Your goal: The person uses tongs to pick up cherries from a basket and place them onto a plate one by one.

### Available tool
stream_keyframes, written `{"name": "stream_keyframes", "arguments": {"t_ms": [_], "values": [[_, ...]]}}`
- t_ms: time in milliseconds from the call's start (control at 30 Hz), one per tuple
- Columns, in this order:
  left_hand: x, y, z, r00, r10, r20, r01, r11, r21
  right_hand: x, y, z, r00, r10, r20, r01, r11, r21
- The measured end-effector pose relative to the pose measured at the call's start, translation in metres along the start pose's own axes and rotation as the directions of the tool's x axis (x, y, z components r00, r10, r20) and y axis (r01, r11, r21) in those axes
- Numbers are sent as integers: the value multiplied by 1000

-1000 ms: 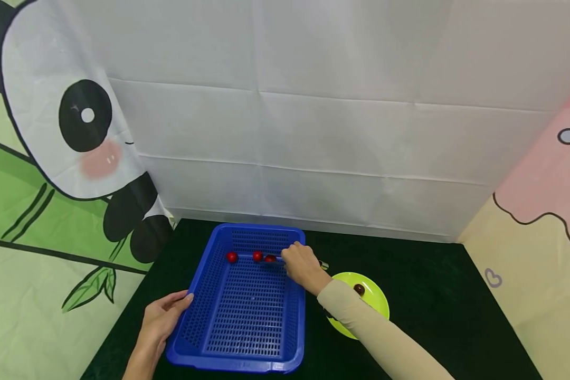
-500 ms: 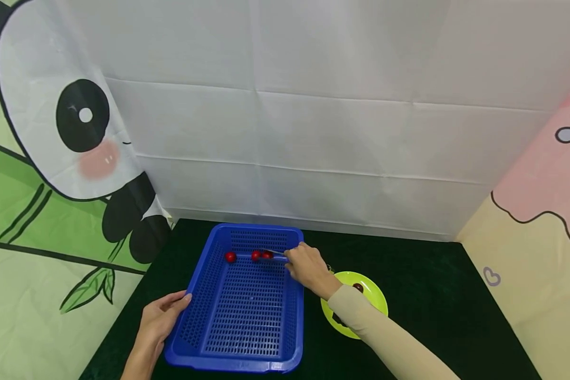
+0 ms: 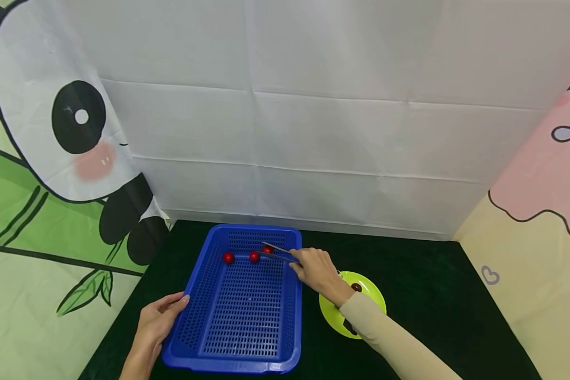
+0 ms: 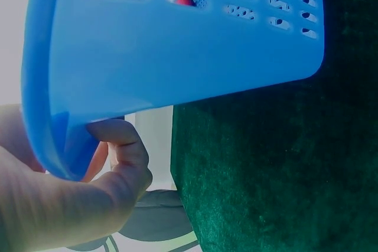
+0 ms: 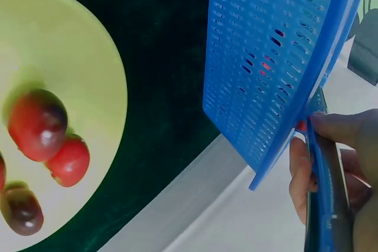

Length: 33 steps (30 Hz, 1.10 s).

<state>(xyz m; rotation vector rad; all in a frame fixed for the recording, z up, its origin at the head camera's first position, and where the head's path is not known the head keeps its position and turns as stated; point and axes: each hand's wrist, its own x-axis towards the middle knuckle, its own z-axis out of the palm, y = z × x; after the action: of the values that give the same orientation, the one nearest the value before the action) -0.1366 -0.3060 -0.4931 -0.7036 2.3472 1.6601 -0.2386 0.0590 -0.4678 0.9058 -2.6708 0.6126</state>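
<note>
My left hand [image 3: 157, 319] grips the left rim of a blue perforated plastic basket [image 3: 296, 316], thumb on top and fingers curled below the lip in the left wrist view. Over the basket's right rim, my right hand [image 3: 318, 272] holds metal tongs [image 3: 276, 257] with their two arms spread. One red cherry tomato [image 3: 268, 249] lies between the tong arms near the tips. A second cherry tomato [image 3: 254, 257] sits right at the end of the lower arm. Farther left in the basket is a third tomato [image 3: 228, 258].
A yellow-green plate [image 3: 330, 314] stands right of the basket, partly behind my right forearm. It carries several red and dark cherry tomatoes [image 5: 38, 125]. Dark green cloth [image 3: 432, 295] covers the table, and a white sheet [image 3: 313, 132] hangs along the back.
The tong arms have spread apart, and the right hand has drawn back slightly to the right. The rightmost tomato in the basket has shifted a little away from its neighbour. The left hand stays put.
</note>
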Motion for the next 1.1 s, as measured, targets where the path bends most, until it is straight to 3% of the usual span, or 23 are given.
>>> {"name": "stream_keyframes", "arguments": {"t_ms": [533, 1100], "values": [[0, 0, -1, 1000, 2, 2, -2, 1000, -4, -24, 8, -11, 994, 30, -105, -18, 994, 111], [2, 0, 0, 1000, 8, 8, -8, 1000, -7, -52, 17, -19, 968, 41, -249, 5, 983, 182]]}}
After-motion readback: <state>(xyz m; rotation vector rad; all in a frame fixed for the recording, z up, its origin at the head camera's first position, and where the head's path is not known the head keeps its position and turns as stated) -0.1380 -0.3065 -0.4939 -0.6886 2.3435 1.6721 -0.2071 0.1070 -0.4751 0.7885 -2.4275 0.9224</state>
